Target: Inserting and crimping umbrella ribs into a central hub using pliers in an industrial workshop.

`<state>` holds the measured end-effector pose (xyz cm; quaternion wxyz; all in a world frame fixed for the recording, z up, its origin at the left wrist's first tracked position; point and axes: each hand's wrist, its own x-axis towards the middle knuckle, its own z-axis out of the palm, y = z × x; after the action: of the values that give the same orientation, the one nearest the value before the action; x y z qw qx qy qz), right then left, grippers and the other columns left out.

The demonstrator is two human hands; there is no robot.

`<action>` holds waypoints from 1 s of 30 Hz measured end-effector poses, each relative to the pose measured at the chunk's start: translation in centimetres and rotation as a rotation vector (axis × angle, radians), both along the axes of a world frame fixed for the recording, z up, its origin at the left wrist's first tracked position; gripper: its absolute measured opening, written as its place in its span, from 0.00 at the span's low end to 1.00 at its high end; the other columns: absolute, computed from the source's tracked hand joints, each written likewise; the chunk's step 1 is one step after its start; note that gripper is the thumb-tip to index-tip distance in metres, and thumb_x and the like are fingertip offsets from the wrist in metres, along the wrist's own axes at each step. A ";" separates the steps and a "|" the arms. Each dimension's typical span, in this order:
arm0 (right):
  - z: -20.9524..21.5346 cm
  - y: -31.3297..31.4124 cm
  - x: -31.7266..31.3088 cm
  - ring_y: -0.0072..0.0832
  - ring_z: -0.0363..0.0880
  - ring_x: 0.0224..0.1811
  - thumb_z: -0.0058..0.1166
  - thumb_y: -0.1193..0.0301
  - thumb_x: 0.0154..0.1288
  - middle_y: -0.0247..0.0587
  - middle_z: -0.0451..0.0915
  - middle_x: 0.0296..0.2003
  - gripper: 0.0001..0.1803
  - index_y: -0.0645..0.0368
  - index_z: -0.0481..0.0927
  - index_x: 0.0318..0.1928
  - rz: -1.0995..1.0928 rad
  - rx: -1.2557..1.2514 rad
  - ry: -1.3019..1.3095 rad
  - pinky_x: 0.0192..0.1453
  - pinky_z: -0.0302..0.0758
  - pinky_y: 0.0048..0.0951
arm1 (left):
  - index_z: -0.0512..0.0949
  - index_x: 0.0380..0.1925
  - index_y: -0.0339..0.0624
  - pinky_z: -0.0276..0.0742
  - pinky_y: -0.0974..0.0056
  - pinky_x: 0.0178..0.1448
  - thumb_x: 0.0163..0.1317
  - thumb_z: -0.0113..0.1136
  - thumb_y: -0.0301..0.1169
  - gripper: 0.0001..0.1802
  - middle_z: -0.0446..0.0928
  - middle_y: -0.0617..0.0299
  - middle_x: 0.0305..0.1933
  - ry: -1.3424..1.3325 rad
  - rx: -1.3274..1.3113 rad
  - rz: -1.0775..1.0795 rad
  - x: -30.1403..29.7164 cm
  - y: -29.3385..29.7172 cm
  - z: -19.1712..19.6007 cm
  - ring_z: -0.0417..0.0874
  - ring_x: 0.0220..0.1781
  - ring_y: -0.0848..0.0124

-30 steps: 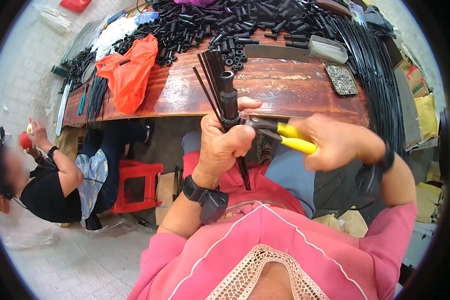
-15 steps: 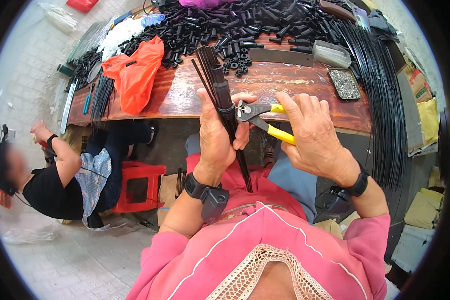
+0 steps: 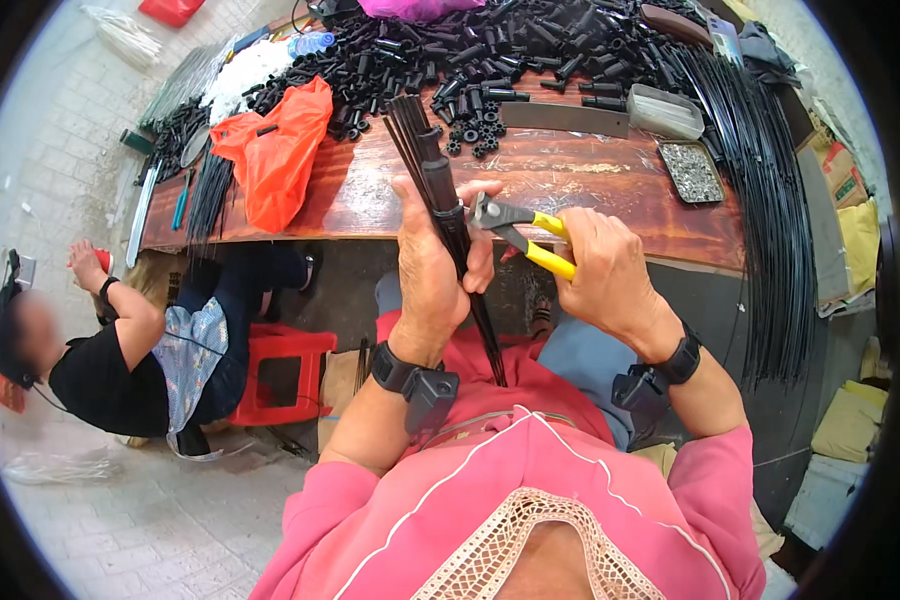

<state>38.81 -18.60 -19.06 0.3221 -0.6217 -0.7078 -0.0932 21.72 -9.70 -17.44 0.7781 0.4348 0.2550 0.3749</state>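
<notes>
My left hand (image 3: 430, 275) is wrapped round an upright bundle of thin black rods (image 3: 405, 130) with a thicker black tube (image 3: 436, 172) among them. The rods' lower ends reach down toward my lap. In my right hand (image 3: 615, 275) is a pair of end-cutting pincers (image 3: 518, 220) with yellow handles, my fingers closed round the grips. The pincers' jaws are just right of the bundle, by my left fingertips. Whether the jaws touch the bundle, I cannot tell.
Black tubular parts (image 3: 530, 50) are heaped on the wooden table (image 3: 610, 170). An orange plastic bag (image 3: 285, 150), a clear box (image 3: 665, 110), a tray of small metal bits (image 3: 690, 170) and long black rods (image 3: 770, 230) lie there. A co-worker (image 3: 110, 350) sits left, near a red stool (image 3: 290, 365).
My right hand has shifted slightly left, and the pincers' handles have come closer together. Their jaws sit a little higher. My left hand keeps hold of the bundle.
</notes>
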 end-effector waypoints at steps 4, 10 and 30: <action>1.6 -0.6 1.7 0.46 0.73 0.28 0.54 0.78 0.51 0.50 0.70 0.26 0.12 0.63 0.71 0.38 0.035 -0.071 0.309 0.34 0.70 0.40 | 0.72 0.55 0.33 0.57 0.69 0.16 0.64 0.23 0.71 0.50 0.58 0.68 0.11 -0.007 0.031 0.019 0.2 0.5 -0.4 0.56 0.09 0.77; 2.8 0.3 14.0 0.46 0.77 0.31 0.53 0.76 0.50 0.53 0.77 0.28 0.11 0.63 0.75 0.37 -0.400 -0.171 0.232 0.37 0.72 0.39 | 0.74 0.52 0.33 0.54 0.70 0.15 0.66 0.25 0.70 0.48 0.61 0.68 0.11 -0.058 -0.041 0.022 0.6 0.7 -0.4 0.57 0.09 0.77; 0.4 2.1 19.9 0.51 0.82 0.35 0.55 0.76 0.47 0.58 0.81 0.30 0.12 0.65 0.81 0.36 -0.515 -0.318 0.296 0.41 0.75 0.44 | 0.75 0.45 0.28 0.55 0.68 0.13 0.70 0.27 0.64 0.45 0.60 0.67 0.11 -0.037 0.022 0.077 1.9 0.1 -0.4 0.56 0.08 0.76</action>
<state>58.74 -16.53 -18.65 0.2861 -0.8294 -0.4787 0.0315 23.63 -9.57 -17.85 0.7629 0.4262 0.2528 0.4152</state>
